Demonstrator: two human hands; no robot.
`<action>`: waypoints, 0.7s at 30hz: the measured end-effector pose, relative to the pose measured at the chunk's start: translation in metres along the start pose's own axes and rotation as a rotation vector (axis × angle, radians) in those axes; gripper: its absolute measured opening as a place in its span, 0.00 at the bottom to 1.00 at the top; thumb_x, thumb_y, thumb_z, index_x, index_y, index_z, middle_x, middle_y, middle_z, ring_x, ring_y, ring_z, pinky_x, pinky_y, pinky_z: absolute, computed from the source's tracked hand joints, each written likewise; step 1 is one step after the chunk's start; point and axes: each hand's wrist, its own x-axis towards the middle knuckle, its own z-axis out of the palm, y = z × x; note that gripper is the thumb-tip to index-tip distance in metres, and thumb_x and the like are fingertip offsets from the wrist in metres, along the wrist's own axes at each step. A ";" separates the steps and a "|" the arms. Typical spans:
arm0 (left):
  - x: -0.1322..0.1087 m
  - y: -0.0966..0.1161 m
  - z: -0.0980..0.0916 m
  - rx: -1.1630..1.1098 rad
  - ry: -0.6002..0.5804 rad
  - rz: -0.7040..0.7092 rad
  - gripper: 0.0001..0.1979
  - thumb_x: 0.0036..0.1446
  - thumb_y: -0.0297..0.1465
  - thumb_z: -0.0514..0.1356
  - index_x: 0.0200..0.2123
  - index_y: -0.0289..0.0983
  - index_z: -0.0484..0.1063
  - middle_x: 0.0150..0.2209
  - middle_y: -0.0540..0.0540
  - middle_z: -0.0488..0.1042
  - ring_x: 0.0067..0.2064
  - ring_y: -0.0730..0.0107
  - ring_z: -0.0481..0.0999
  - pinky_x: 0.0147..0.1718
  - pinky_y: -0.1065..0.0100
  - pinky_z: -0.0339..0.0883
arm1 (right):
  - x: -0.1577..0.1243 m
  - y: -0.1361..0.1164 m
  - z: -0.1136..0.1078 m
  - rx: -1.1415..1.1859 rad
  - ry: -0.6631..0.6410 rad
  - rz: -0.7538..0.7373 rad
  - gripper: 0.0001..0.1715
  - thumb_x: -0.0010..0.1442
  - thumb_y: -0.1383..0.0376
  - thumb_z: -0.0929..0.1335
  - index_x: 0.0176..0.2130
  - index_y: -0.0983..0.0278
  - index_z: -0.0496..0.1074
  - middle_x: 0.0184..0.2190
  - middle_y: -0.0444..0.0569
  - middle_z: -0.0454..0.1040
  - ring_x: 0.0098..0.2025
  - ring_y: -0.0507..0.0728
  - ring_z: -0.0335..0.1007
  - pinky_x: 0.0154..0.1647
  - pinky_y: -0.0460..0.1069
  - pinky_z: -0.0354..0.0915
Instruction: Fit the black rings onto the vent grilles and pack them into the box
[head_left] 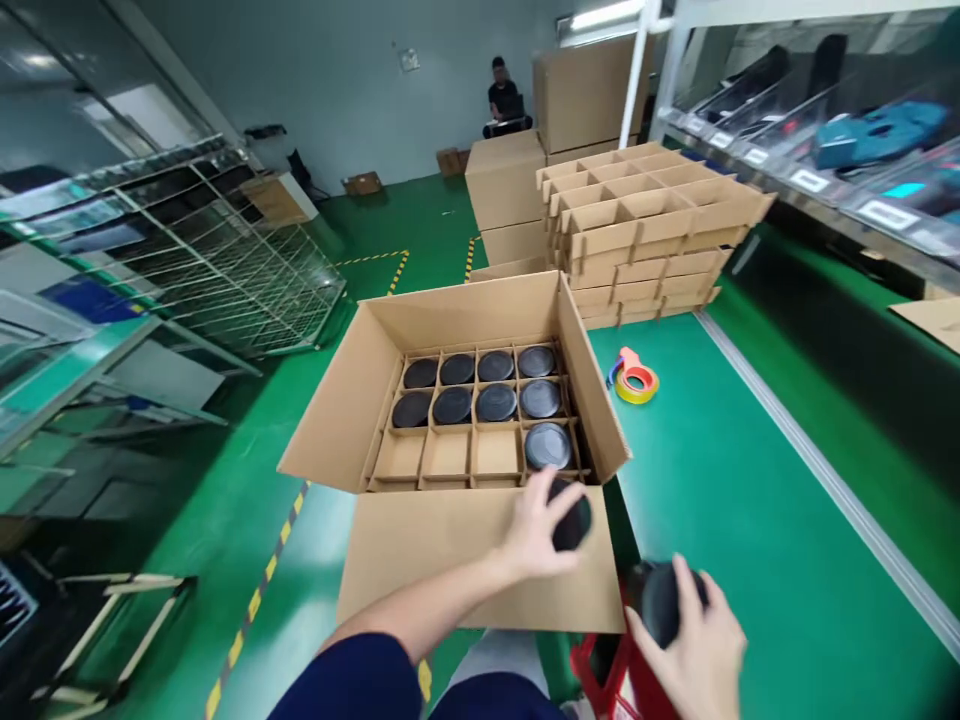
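My left hand is closed around a black round container above the carton's near flap. My right hand grips another black round container beside the carton, above a red crate. The open cardboard carton has a cardboard divider inside. Black round containers fill the two far rows of cells. In the near row, one black container stands in the right cell, and the three cells to its left show bare cardboard.
Stacked cardboard dividers stand behind the carton at the right. A tape dispenser lies on the green surface. Large cartons, a wire rack and a shelf with teal items surround the area. A person sits by the far wall.
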 end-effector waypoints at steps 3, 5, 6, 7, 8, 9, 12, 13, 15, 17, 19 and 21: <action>-0.019 -0.085 -0.067 0.106 0.233 -0.376 0.45 0.48 0.38 0.66 0.68 0.51 0.52 0.70 0.38 0.42 0.69 0.40 0.48 0.60 0.39 0.55 | 0.077 -0.113 0.038 0.087 -0.098 -0.243 0.53 0.53 0.46 0.69 0.69 0.62 0.51 0.63 0.67 0.52 0.58 0.76 0.58 0.54 0.68 0.61; -0.018 -0.132 -0.097 0.185 0.257 -0.487 0.44 0.50 0.38 0.65 0.68 0.51 0.51 0.70 0.37 0.43 0.69 0.39 0.46 0.58 0.36 0.56 | 0.122 -0.179 0.070 0.107 -0.163 -0.325 0.53 0.53 0.46 0.69 0.69 0.61 0.52 0.64 0.66 0.50 0.59 0.76 0.55 0.56 0.68 0.58; -0.015 -0.152 -0.107 0.216 0.238 -0.501 0.44 0.50 0.39 0.65 0.68 0.51 0.50 0.70 0.37 0.43 0.69 0.39 0.45 0.57 0.36 0.57 | 0.141 -0.205 0.087 0.101 -0.193 -0.353 0.53 0.52 0.46 0.70 0.69 0.60 0.51 0.65 0.66 0.49 0.60 0.77 0.53 0.57 0.68 0.56; -0.011 -0.169 -0.112 0.241 0.212 -0.502 0.45 0.49 0.39 0.66 0.68 0.52 0.50 0.70 0.37 0.42 0.69 0.38 0.45 0.57 0.36 0.57 | 0.157 -0.225 0.104 0.083 -0.222 -0.373 0.55 0.51 0.46 0.71 0.69 0.59 0.51 0.66 0.66 0.49 0.61 0.78 0.52 0.58 0.68 0.54; -0.007 -0.185 -0.114 0.259 0.180 -0.495 0.46 0.48 0.39 0.67 0.68 0.52 0.50 0.71 0.37 0.42 0.69 0.38 0.45 0.57 0.37 0.57 | 0.169 -0.241 0.120 0.053 -0.254 -0.388 0.56 0.50 0.45 0.72 0.69 0.58 0.51 0.66 0.66 0.48 0.61 0.79 0.52 0.59 0.68 0.52; -0.004 -0.199 -0.112 0.274 0.149 -0.483 0.47 0.47 0.39 0.68 0.69 0.52 0.50 0.71 0.37 0.43 0.69 0.37 0.46 0.58 0.37 0.56 | 0.179 -0.251 0.136 0.013 -0.293 -0.400 0.57 0.49 0.44 0.72 0.69 0.58 0.51 0.67 0.66 0.48 0.62 0.79 0.52 0.60 0.69 0.50; -0.002 -0.231 -0.095 0.305 0.088 -0.392 0.47 0.49 0.41 0.68 0.69 0.51 0.50 0.72 0.37 0.41 0.69 0.37 0.46 0.61 0.36 0.49 | 0.187 -0.260 0.176 -0.124 -0.379 -0.412 0.57 0.51 0.40 0.70 0.70 0.60 0.51 0.68 0.67 0.48 0.64 0.80 0.50 0.64 0.70 0.42; -0.003 -0.239 -0.089 0.315 0.082 -0.346 0.44 0.51 0.43 0.66 0.69 0.51 0.51 0.72 0.37 0.40 0.69 0.37 0.45 0.61 0.36 0.47 | 0.185 -0.259 0.186 -0.160 -0.389 -0.419 0.55 0.55 0.39 0.68 0.70 0.61 0.50 0.69 0.67 0.47 0.66 0.79 0.47 0.65 0.70 0.40; -0.008 -0.250 -0.077 0.340 0.079 -0.249 0.39 0.58 0.46 0.61 0.69 0.49 0.51 0.73 0.36 0.38 0.70 0.39 0.44 0.63 0.36 0.43 | 0.178 -0.255 0.201 -0.205 -0.392 -0.444 0.49 0.62 0.41 0.62 0.70 0.63 0.49 0.70 0.67 0.44 0.70 0.76 0.40 0.66 0.69 0.37; -0.011 -0.257 -0.069 0.373 0.079 -0.194 0.37 0.61 0.48 0.57 0.69 0.46 0.51 0.72 0.35 0.39 0.71 0.41 0.43 0.64 0.36 0.39 | 0.171 -0.253 0.211 -0.223 -0.386 -0.460 0.44 0.66 0.44 0.59 0.71 0.62 0.47 0.71 0.65 0.43 0.71 0.74 0.35 0.67 0.69 0.35; -0.011 -0.262 -0.067 0.405 0.077 -0.181 0.37 0.61 0.49 0.57 0.69 0.45 0.50 0.72 0.33 0.41 0.71 0.42 0.44 0.64 0.35 0.36 | 0.170 -0.254 0.219 -0.220 -0.390 -0.460 0.42 0.66 0.46 0.59 0.71 0.61 0.47 0.71 0.65 0.42 0.72 0.74 0.33 0.67 0.70 0.33; -0.008 -0.267 -0.071 0.431 0.069 -0.192 0.36 0.61 0.49 0.56 0.69 0.44 0.52 0.72 0.32 0.42 0.71 0.42 0.44 0.64 0.35 0.37 | 0.178 -0.259 0.224 -0.195 -0.412 -0.452 0.42 0.66 0.46 0.59 0.71 0.61 0.47 0.71 0.65 0.41 0.72 0.74 0.32 0.67 0.71 0.32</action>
